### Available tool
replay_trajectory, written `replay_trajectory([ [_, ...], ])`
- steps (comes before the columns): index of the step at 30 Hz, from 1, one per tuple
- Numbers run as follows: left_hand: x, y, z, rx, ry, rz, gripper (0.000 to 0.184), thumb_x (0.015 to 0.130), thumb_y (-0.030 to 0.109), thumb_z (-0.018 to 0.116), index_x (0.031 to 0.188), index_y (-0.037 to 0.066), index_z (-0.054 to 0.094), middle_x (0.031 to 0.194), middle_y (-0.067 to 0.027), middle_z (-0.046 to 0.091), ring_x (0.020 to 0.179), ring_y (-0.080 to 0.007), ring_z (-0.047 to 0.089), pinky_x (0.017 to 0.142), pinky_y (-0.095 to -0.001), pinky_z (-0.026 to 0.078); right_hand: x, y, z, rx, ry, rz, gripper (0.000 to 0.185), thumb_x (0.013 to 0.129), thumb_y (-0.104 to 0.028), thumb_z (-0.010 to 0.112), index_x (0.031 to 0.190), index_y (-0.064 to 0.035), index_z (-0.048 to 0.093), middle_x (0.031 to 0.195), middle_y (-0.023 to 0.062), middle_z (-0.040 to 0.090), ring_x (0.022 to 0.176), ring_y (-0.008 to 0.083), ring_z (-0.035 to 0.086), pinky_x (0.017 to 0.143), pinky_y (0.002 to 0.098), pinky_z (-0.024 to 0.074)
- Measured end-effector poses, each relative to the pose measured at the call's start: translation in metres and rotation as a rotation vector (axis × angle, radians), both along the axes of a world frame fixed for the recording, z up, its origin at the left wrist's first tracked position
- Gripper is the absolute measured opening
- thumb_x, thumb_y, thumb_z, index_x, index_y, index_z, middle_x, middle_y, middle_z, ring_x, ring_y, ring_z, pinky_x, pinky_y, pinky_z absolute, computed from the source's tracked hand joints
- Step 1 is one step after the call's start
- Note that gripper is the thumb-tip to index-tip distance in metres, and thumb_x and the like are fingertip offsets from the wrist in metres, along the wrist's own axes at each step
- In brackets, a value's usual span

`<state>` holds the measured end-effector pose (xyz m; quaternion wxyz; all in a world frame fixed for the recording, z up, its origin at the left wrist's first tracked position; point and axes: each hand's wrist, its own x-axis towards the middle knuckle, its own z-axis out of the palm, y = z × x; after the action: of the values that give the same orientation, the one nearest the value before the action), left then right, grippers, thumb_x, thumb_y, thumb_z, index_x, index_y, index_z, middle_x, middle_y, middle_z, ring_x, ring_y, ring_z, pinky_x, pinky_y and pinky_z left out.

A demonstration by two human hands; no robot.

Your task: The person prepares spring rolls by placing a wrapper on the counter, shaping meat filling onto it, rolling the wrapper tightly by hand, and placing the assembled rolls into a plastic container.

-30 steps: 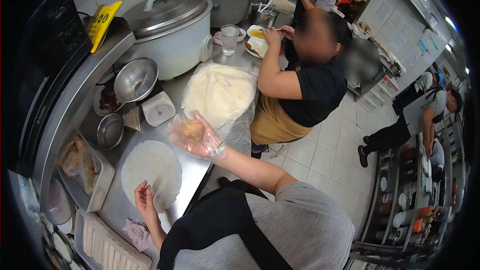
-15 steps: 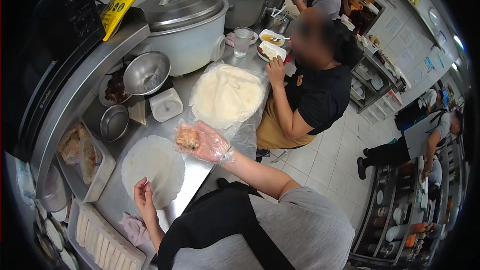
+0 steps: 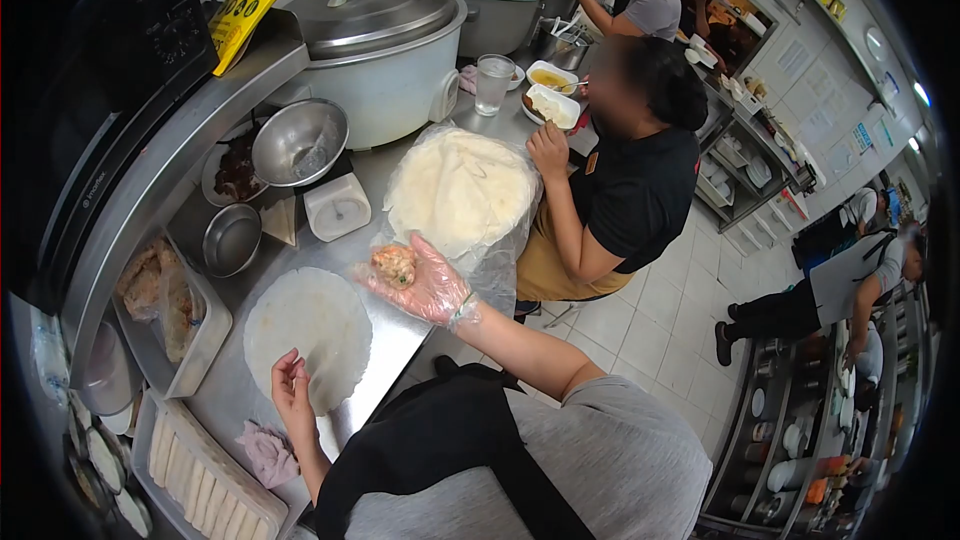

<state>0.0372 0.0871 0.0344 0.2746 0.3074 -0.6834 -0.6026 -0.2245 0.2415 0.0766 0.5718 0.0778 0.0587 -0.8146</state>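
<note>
My right hand [image 3: 430, 285], in a clear plastic glove, holds a lump of pinkish minced filling [image 3: 393, 265] with green flecks on its upturned fingers. The hand is above the counter, between a round, pale, thin wrapper [image 3: 307, 332] and a stack of similar wrappers [image 3: 460, 190] on plastic. Bare, my left hand [image 3: 291, 390] hovers at the near edge of the single wrapper, its fingers loosely bent and apart, with nothing seen in it.
A tray of pale rolls [image 3: 205, 480], a pink cloth [image 3: 268, 452] and a tub of bagged filling [image 3: 175, 315] stand at left. Behind are a scale [image 3: 337, 210], metal bowl [image 3: 298, 143] and large cooker [image 3: 385, 70]. A person in black [image 3: 640, 180] sits at right, close to the stack.
The filling in my right hand looks rounder and more gathered, and the hand has tilted a little. My left hand stays about where it was. The view has shifted slightly.
</note>
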Motion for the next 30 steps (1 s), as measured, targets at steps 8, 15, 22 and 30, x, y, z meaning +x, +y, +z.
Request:
replay_trajectory([
  [8,0.000,0.008,0.011,0.047,0.018,0.073,0.028,0.092,0.010,0.054,0.118,0.001,0.054,0.117,-0.0081,0.057,0.106,-0.0166,0.054,0.090,-0.0291,0.041,-0.002,-0.005,-0.010,-0.017,0.030,0.084,0.035,0.096,-0.030,0.053,0.117,-0.0030,0.052,0.121,0.0151,0.057,0.108,0.0279,0.059,0.083,0.0398,0.0554],
  [15,0.016,0.005,0.006,0.023,0.045,0.102,0.029,0.090,0.008,0.054,0.118,0.001,0.053,0.118,-0.0091,0.057,0.107,-0.0186,0.054,0.094,-0.0314,0.041,0.000,-0.007,0.007,-0.023,0.169,0.101,0.042,0.096,-0.035,0.050,0.129,-0.0081,0.046,0.132,0.0158,0.049,0.119,0.0301,0.051,0.094,0.0429,0.0473],
  [22,0.026,0.010,0.011,0.049,0.001,0.136,0.031,0.091,0.011,0.056,0.120,0.003,0.053,0.118,-0.0068,0.057,0.109,-0.0170,0.053,0.092,-0.0298,0.041,0.008,-0.017,-0.002,-0.114,0.233,0.154,0.054,0.096,-0.036,0.049,0.140,-0.0086,0.034,0.142,0.0168,0.038,0.134,0.0310,0.035,0.112,0.0514,0.0267],
  [30,0.037,0.006,-0.006,0.039,-0.003,0.172,0.030,0.090,0.012,0.057,0.119,0.002,0.054,0.118,-0.0082,0.057,0.106,-0.0175,0.054,0.092,-0.0314,0.041,0.015,-0.023,-0.028,0.111,0.268,0.015,0.046,0.091,-0.027,0.058,0.129,-0.0046,0.044,0.133,0.0161,0.048,0.125,0.0292,0.046,0.106,0.0464,0.0371],
])
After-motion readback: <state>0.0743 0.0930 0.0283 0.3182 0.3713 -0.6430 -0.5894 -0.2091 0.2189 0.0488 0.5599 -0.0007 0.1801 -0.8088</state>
